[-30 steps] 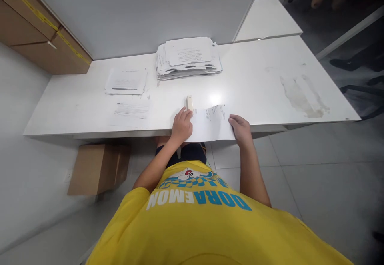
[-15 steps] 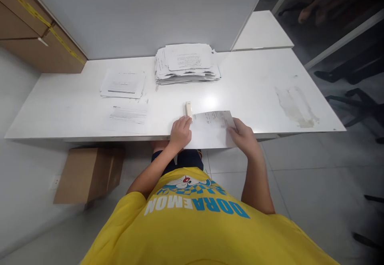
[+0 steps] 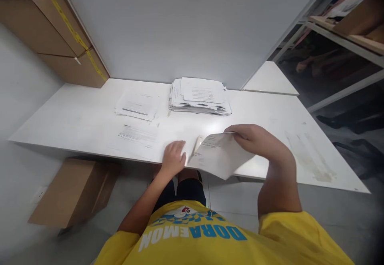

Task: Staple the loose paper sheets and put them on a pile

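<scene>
My right hand (image 3: pixel 252 139) grips the top right part of a printed sheet of paper (image 3: pixel 222 157), which is lifted and bends in a curve over the table's front edge. My left hand (image 3: pixel 174 156) lies on the table (image 3: pixel 90 133) just left of the sheet, fingers stretched out and holding nothing. A small pale oblong block (image 3: pixel 198 141) sits between the hands, its right side partly covered by the sheet; what it is I cannot make out.
A thick stack of papers (image 3: pixel 201 93) stands at the back of the table. Left of it is a thinner pile (image 3: pixel 136 107), with a loose printed sheet (image 3: pixel 136 135) in front. Cardboard boxes (image 3: pixel 75 65) fill the back left corner; another box (image 3: pixel 69 193) stands below the table.
My right hand has raised the sheet's right side and turned over it, so the sheet now curves. My left hand has come off the sheet to the left. The view has tilted up.
</scene>
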{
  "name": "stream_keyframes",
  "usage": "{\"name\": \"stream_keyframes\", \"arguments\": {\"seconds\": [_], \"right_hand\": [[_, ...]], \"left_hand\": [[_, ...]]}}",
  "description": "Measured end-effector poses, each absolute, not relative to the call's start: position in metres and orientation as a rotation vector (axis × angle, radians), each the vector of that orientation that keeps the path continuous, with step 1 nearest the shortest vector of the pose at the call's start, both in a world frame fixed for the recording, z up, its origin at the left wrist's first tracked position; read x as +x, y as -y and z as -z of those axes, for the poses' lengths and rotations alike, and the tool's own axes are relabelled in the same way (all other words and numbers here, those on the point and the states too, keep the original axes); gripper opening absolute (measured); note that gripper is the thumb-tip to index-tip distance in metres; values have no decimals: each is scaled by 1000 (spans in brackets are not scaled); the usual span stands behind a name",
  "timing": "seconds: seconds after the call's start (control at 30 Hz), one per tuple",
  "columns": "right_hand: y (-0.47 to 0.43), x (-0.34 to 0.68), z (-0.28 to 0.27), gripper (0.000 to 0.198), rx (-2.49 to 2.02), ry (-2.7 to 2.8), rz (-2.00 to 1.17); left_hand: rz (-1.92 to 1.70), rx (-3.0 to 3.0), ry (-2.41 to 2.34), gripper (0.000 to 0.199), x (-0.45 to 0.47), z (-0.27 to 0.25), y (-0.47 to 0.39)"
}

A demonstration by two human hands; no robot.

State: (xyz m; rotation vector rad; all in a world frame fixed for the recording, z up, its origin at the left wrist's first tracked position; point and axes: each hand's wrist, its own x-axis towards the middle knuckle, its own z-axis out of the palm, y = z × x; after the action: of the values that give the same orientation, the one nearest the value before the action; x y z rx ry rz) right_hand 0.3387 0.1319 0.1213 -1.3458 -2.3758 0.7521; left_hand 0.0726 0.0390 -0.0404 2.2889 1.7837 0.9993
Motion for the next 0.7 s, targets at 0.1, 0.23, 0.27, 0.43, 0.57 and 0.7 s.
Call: {"name": "stream_keyframes", "arguments": {"seconds": [0.1, 0.23, 0.27, 0.43, 0.57, 0.7], "right_hand": [[-184, 338, -127, 20, -1255, 2228, -1091], [-275, 333, -96, 28, -1302, 1806, -1207], [-298, 330, -84, 27, -1322, 1740, -1220], [-381, 300, -32, 15, -1748, 1651, -812], [-392, 281, -15, 29, -1807, 1685, -601], [-355, 286, 14, 59, -1823, 1427, -440]], "left_hand": [[-795, 2403, -1583, 43, 84, 45, -41], [-648, 2560, -1537, 40, 96, 40, -39], [-637, 2599, -1527, 44, 97, 39, -38], [-640, 2601, -1637, 52, 99, 40, -35], [-645, 2577, -1678, 51, 102, 42, -35], [-670, 2567, -1688, 52, 107, 47, -31]]}}
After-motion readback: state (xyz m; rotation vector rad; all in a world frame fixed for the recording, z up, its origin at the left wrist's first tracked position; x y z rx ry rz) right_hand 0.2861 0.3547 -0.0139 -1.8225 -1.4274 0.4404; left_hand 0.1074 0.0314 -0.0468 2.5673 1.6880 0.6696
